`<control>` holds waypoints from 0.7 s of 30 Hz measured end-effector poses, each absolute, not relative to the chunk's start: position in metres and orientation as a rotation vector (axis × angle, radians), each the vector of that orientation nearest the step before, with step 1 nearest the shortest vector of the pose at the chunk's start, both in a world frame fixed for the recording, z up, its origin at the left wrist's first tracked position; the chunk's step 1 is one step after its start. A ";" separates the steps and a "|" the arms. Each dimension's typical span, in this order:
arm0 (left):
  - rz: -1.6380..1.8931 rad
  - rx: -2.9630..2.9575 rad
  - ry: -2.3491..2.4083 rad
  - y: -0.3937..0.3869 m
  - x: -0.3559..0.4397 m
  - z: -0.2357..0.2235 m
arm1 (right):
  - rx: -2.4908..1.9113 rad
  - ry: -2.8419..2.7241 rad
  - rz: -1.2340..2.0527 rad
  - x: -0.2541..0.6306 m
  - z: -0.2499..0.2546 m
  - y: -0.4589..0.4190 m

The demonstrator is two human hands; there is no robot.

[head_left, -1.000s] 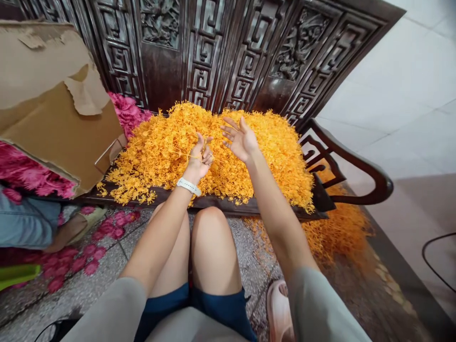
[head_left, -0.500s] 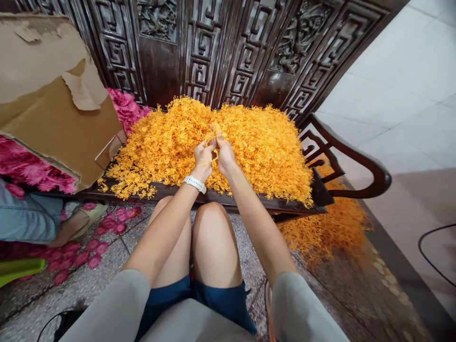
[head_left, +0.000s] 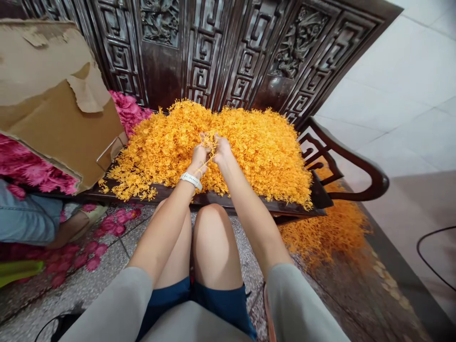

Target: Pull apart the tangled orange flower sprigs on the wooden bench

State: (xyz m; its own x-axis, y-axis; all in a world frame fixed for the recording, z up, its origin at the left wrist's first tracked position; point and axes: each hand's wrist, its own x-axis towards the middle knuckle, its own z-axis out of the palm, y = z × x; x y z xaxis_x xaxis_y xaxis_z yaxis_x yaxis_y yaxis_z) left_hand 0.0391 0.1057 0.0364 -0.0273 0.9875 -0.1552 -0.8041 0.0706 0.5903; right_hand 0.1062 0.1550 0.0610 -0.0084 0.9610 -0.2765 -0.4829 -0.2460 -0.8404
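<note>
A big heap of small orange plastic flower pieces covers the seat of a dark carved wooden bench. My left hand, with a white watch band on its wrist, and my right hand meet over the middle of the heap. Both hands have their fingers pinched on a small orange flower piece held between them. My knees are just in front of the bench edge.
A torn cardboard box stands at the left over pink flower pieces. More pink pieces lie on the speckled floor beside another person's leg and foot. Orange pieces have spilled under the bench's right armrest. A black cable runs at right.
One second ago my right hand was open and raised above the heap. It came down to join the left hand, and both now pinch the same orange piece, slightly lower than half a second ago.
</note>
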 end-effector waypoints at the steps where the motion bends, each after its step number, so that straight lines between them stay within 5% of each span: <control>1: 1.491 0.374 0.600 0.103 0.038 0.038 | -1.064 -0.589 1.520 0.114 0.065 0.162; 8: 1.407 0.429 0.669 0.092 0.030 0.048 | -1.343 -0.793 1.419 0.179 0.089 0.175; 21: 1.431 0.759 0.814 0.092 0.041 0.036 | -1.098 -0.960 1.500 0.156 0.076 0.105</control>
